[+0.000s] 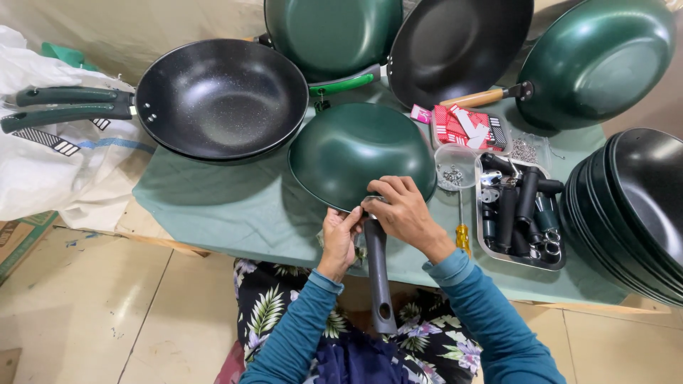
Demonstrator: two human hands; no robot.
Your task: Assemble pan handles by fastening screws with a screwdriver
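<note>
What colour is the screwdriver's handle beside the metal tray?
Yellow screwdriver handle, seen in the head view.

Bare green cloth [235, 206] left of the upturned pan [359, 153] looks free; metal tray [519, 213] crowds the right.

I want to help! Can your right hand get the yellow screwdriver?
Probably yes. The right hand is at the pan's handle, and the yellow screwdriver lies uncovered on the green cloth right beside that wrist, with nothing between them.
</note>
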